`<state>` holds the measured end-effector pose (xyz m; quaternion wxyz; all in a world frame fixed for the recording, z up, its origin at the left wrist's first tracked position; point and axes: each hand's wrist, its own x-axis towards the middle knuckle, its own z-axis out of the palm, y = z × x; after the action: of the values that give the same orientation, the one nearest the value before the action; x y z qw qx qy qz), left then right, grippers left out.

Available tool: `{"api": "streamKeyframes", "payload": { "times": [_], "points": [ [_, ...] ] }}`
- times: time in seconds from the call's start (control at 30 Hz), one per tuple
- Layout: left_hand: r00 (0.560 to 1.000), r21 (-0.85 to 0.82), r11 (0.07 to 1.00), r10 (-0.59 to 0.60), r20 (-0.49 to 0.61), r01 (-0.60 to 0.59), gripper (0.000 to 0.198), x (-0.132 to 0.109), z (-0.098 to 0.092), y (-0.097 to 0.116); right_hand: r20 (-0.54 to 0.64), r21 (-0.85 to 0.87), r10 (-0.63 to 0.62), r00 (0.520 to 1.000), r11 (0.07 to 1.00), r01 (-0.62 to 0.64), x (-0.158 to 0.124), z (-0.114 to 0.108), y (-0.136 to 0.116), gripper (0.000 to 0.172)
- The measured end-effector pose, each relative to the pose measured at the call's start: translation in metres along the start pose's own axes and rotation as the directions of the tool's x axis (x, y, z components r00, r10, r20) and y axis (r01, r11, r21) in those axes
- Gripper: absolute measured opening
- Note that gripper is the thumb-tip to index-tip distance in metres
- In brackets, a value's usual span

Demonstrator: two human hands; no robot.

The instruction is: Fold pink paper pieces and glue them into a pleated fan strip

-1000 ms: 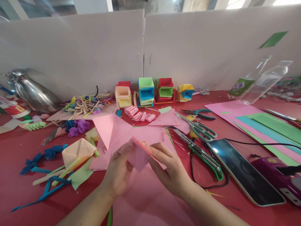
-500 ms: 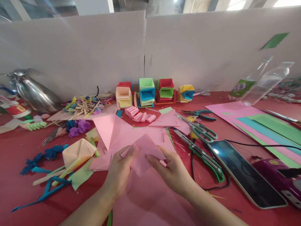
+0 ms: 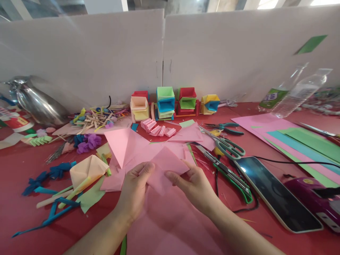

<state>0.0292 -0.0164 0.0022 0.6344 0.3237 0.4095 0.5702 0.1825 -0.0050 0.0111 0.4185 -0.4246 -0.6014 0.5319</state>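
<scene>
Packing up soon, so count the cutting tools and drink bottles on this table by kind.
Scissors: 1
Pliers: 1
Utility knife: 1
Plastic bottles: 2, the second beside it
Total: 5

Red table (image 3: 23, 212). On it: pink paper sheets (image 3: 170, 226), scissors (image 3: 225, 146), green utility knife (image 3: 228, 175), phone (image 3: 276, 193), folded paper boxes (image 3: 164, 102) at back, coloured sheets (image 3: 300, 141) right, paper scraps (image 3: 53, 202) left.

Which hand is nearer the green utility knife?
Right. The right hand holds the pink paper just left of the utility knife; the left hand sits farther left, across the paper.
</scene>
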Motion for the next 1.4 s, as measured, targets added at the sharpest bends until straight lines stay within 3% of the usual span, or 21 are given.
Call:
{"api": "streamKeyframes", "payload": {
  "times": [0.27, 0.5, 0.6, 0.7, 0.87, 0.93, 1.07, 1.2, 1.3, 1.4],
  "points": [
    [0.998, 0.189, 0.981, 0.043, -0.036, -0.035, 0.019, 0.007, -0.009, -0.001, -0.013, -0.081, -0.024, 1.000, 0.996, 0.022, 0.001, -0.002, -0.005, 0.015],
    [1.000, 0.014, 1.000, -0.021, -0.010, 0.021, 0.013, 0.008, -0.004, 0.003, 0.005, -0.213, -0.180, 0.984, 0.961, 0.177, 0.000, 0.000, -0.004, 0.014],
    [0.999, -0.077, 0.996, -0.036, -0.008, 0.035, 0.010, 0.007, -0.002, 0.002, 0.057, -0.207, -0.147, 0.987, 0.966, 0.156, -0.001, 0.001, -0.003, 0.019],
    [0.998, -0.196, 0.978, -0.059, 0.033, 0.064, 0.012, 0.004, 0.001, 0.000, 0.023, -0.168, -0.107, 0.994, 0.980, 0.109, -0.002, 0.002, -0.002, 0.026],
    [0.993, -0.241, 0.964, -0.107, 0.045, 0.115, 0.016, -0.002, 0.006, -0.003, 0.053, -0.174, -0.139, 0.989, 0.974, 0.146, -0.002, 0.005, -0.002, 0.018],
    [0.991, -0.239, 0.962, -0.133, 0.000, 0.129, 0.017, -0.001, 0.006, -0.003, 0.097, -0.217, -0.212, 0.972, 0.949, 0.228, -0.003, 0.006, -0.003, 0.024],
    [0.985, -0.250, 0.956, -0.170, -0.038, 0.155, 0.014, 0.004, 0.003, -0.002, 0.209, -0.297, -0.374, 0.903, 0.856, 0.423, -0.005, 0.005, 0.000, 0.052],
    [0.978, -0.271, 0.946, -0.202, -0.056, 0.180, 0.011, 0.004, 0.001, 0.003, 0.287, -0.407, -0.395, 0.873, 0.775, 0.484, -0.007, 0.004, 0.003, 0.057],
    [0.981, -0.298, 0.935, -0.191, 0.029, 0.191, 0.021, 0.001, 0.002, 0.008, 0.313, -0.485, -0.411, 0.856, 0.706, 0.516, -0.007, 0.003, 0.005, 0.056],
    [0.971, -0.353, 0.912, -0.154, 0.181, 0.210, 0.051, -0.001, 0.002, 0.009, 0.325, -0.560, -0.415, 0.850, 0.639, 0.527, -0.006, 0.003, 0.006, 0.056]
  ]
}}
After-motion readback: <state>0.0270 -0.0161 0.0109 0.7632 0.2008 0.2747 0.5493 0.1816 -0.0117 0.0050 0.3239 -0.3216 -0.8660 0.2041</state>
